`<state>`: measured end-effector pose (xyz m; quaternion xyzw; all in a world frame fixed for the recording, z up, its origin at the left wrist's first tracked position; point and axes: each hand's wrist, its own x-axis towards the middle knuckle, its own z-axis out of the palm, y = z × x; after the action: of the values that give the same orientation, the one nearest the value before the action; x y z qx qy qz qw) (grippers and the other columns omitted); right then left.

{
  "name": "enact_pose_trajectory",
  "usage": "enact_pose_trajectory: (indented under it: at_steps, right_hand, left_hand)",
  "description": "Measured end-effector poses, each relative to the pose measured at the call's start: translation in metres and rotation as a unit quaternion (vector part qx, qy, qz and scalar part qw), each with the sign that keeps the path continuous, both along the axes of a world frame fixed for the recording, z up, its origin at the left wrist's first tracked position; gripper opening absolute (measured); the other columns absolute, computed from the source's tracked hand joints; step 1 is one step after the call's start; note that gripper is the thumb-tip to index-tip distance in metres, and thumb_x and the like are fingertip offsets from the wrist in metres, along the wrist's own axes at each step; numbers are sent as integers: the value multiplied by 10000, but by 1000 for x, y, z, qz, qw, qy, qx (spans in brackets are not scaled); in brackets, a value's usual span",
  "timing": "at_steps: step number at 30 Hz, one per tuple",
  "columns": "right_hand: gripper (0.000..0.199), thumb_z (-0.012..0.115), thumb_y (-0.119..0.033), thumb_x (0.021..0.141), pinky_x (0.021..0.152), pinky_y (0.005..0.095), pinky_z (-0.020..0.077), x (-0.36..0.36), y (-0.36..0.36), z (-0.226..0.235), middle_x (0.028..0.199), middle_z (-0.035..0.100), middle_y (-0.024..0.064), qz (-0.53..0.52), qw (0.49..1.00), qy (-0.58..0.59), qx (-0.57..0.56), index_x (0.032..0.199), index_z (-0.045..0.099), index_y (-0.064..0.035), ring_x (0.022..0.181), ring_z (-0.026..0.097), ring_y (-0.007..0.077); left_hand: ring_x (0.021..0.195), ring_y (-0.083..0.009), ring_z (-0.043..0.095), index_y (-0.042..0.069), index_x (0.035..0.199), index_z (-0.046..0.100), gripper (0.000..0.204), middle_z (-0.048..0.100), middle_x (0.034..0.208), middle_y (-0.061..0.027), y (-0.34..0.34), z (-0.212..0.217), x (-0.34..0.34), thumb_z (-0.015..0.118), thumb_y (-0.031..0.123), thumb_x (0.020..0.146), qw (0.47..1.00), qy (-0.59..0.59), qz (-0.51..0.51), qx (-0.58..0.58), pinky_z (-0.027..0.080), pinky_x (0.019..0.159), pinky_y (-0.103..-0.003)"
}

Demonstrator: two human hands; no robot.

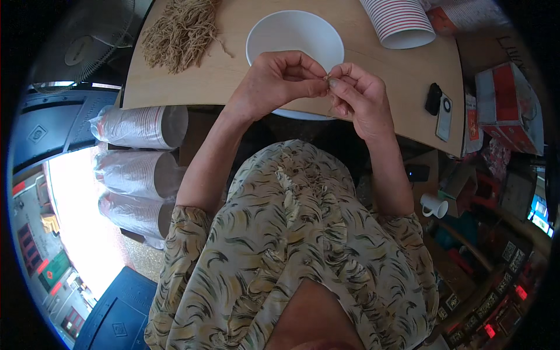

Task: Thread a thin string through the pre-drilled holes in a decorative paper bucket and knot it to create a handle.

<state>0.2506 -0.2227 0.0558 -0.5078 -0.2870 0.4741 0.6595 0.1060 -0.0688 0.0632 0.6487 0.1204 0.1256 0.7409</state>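
Both hands meet above the table's near edge, in front of a white paper bucket [291, 35]. My left hand [271, 84] pinches with thumb and forefinger at a small, thin tan strand [327, 79]. On the same strand closes my right hand [364, 102], its thumb against the fingers, with a wisp hanging below. The strand looks like the pile of tan, stringy dried strands [181, 38] at the table's far left. Below the table edge, under my hands, shows the white rim of another container [303, 115]. Fingers partly hide what is pinched.
A stack of red-striped paper cups [399, 23] lies at the far right. Near the right edge are a black object [433, 98] and a pale remote-like device [444, 119]. Wrapped cup stacks [137, 126] stand left below the table; a white mug [434, 206] is at right.
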Motion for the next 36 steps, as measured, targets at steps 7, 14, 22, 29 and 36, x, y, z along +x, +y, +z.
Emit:
enact_pose_trajectory:
  at_steps: [7,14,22,29,36]
  right_hand:
    - [155,648,-133,977,496,182,387,0,-1,2,753,636,42,4,1000,-2,-13,1034,636,11,572,510,47]
    - [202,633,-176,995,472,178,372,6,0,7,705,604,21,46,998,-22,-29,1054,638,18,547,496,40]
    - [132,633,-117,990,478,173,389,6,0,1,728,615,18,62,997,-48,-27,1026,624,9,557,505,35]
    - [129,653,-127,970,472,186,343,6,-1,-3,711,610,24,53,998,41,-12,1019,625,-11,545,482,44]
    - [160,647,-161,966,474,205,337,7,-1,-11,711,607,39,36,986,160,4,1040,633,-19,529,462,62]
  left_hand:
    - [912,-162,726,-27,1055,678,138,730,947,-97,1,-3,0,692,24,927,1000,-19,-4,-20,595,827,-266]
    - [859,-136,720,-32,1006,676,114,733,904,-82,-1,1,0,698,3,900,1000,-7,4,-19,604,815,-273]
    - [889,-128,717,-25,1048,658,117,721,934,-71,-1,-4,-3,676,-2,935,998,-32,-16,42,591,813,-246]
    - [896,-136,716,-27,1037,652,107,720,932,-79,-1,-4,-1,679,6,939,998,-54,-11,37,596,808,-252]
    - [914,-140,714,-24,1043,650,99,725,947,-93,2,-7,0,662,12,952,999,-48,-16,-19,594,812,-258]
